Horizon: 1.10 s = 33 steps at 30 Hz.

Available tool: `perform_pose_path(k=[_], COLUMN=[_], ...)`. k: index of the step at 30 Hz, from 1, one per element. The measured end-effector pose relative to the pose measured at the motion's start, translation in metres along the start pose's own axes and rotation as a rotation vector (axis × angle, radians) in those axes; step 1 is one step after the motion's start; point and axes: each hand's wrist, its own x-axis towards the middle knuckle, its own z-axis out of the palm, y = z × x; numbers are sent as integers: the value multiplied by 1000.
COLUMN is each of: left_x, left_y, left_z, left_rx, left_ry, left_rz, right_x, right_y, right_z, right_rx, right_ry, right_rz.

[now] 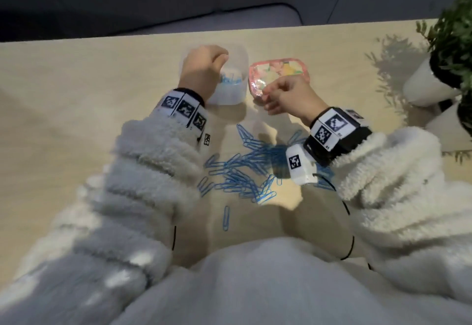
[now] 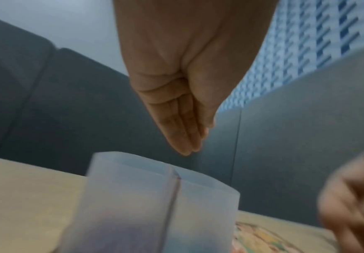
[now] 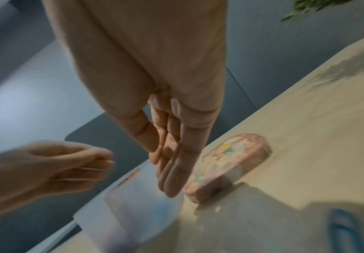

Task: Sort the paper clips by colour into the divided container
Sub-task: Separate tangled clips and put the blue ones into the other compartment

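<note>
The blue paper clips [image 1: 242, 171] lie in a loose heap on the table [image 1: 76, 95] near its front edge, between the two sleeves, pointing every way; one stray clip [image 1: 226, 217] lies apart on the near side of the heap, its long axis running roughly from the front edge towards the back. More blue clips [image 1: 231, 79] sit inside the translucent divided container [image 1: 235, 95], which stands upright behind the heap towards the back edge, its long axis running front to back and a partition wall [image 2: 172, 196] crossing it. The left hand [image 1: 201, 69] hovers over the container, its fingers [image 2: 183, 137] held together and pointing down at the rim; whether they hold a clip cannot be told. Just to the right of the container lies a pink patterned pouch [image 1: 278, 72], long axis across the table. The right hand [image 1: 288, 97] is at the pouch's near edge, fingers [image 3: 172, 171] straight and close together, touching or nearly touching it, nothing seen in its grasp. White plant pots [image 1: 426, 87] stand at the right edge.
</note>
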Motion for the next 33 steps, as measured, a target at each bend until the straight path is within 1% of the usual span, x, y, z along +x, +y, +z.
perform_pose_path(k=[1, 2, 3, 4, 6, 7, 9, 11, 14, 17, 19, 22, 24, 26, 29, 31, 33], left_x=[-15, -34, -54, -78, -124, -146, -180, -201, -212, -210, -207, -207, -208, -207, -206, -203, -202], left_y=[-10, -20, -34, -48, -78, -92, -108, -107, -88, -75, -72, -68, -69, -70, -67, -64, -61], left_z=[-7, -13, -18, -21, -23, -22, -17, -8, 11, 27, 33, 33, 29, 27, 32, 38, 42], left_rx=[-16, -4, 25, 55, 97, 120, 158, 125, 71, 110, 132, 145, 147, 160, 177, 163, 176], left_ry=[71, 109, 102, 47, -117, -190, -271, -267, -185, -166, -188, -243, -232, -240, -292, -289, -284], left_rz=[14, 12, -22, -102, -294, -372, -440, -448, -460, -393, -345, -307, -290, -285, -262, -227, -184], right_x=[-5, -8, -12, -15, -19, -20, -23, -23, -28, -41, -49, -59, -59, -58, -62, -68, -72], right_y=[10, 22, 32, 41, 54, 58, 61, 62, 60, 61, 66, 75, 77, 75, 73, 76, 78], right_z=[-1, 0, 2, 5, 15, 23, 44, 69, 99, 114, 115, 104, 93, 85, 90, 98, 101], right_rx=[-61, -117, -178, -265, -467, -526, -603, -716, -944, -1153, -1202, -1173, -1074, -1021, -1141, -1234, -1228], right_ry=[-25, -48, -70, -91, -126, -150, -225, -316, -441, -486, -519, -573, -566, -528, -533, -533, -514], right_rz=[28, 45, 44, 18, -99, -152, -256, -397, -545, -668, -724, -742, -675, -631, -641, -687, -703])
